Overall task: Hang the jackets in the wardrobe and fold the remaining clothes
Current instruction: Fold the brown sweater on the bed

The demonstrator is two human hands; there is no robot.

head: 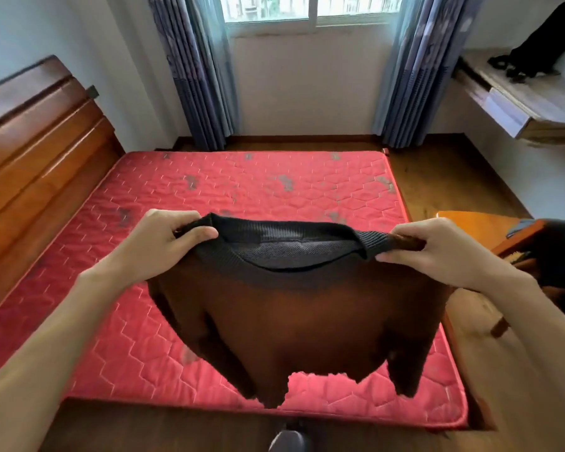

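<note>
Both hands [307,246] hold the sweater [294,321] up between them.

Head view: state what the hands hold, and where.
The left hand and right hand grip a brown sweater at its shoulders, either side of the black collar.

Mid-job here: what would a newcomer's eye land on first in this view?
A black-collared brown sweater hangs mid-frame, its shoulders in the grip of the left hand and right hand. Beneath it spreads a red quilted mattress, with a wooden headboard at the left.
</note>
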